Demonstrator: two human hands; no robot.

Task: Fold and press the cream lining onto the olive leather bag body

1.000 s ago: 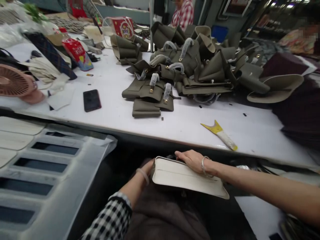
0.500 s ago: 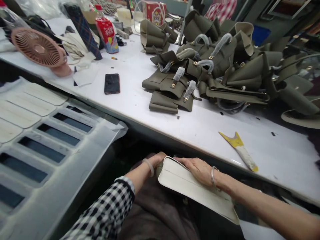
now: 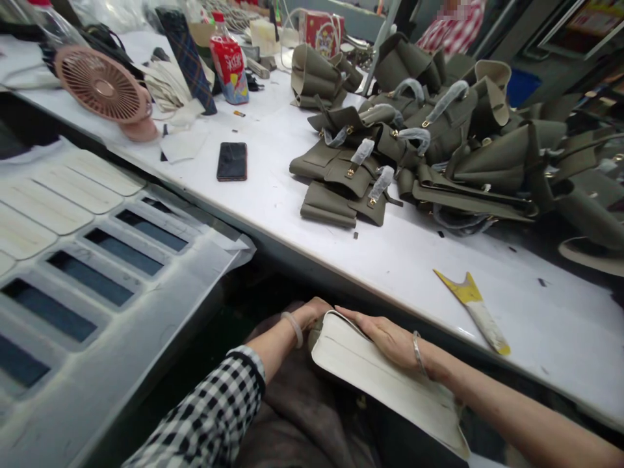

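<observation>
Right hand (image 3: 387,338) lies flat, fingers together, along the upper edge of a cream leather panel (image 3: 390,383) at the bottom centre of the frame, pressing it down so it stays put on the lap. Left hand (image 3: 314,311) curls around the panel's near-left end, partly tucked behind it, so how far its fingers close cannot be told; it seems to steady that end from the other side. A bangle sits on each wrist, and the left forearm wears a black-and-white check sleeve (image 3: 214,416). The panel sits below the front edge of the white surface (image 3: 390,253), not on it, tilted down toward the lower right.

On the surface, right of centre, a yellow-ended scraper tool (image 3: 472,309) lies near the edge, just above the right hand. Higher up, olive leather bag parts (image 3: 424,149) are heaped in a pile, their metal fittings wrapped in clear film, likely against scratching. A black phone (image 3: 232,160) lies flat left of the pile, and a pink fan (image 3: 102,88) stands at upper left. A grey slotted tray (image 3: 121,260) fills the left side.
</observation>
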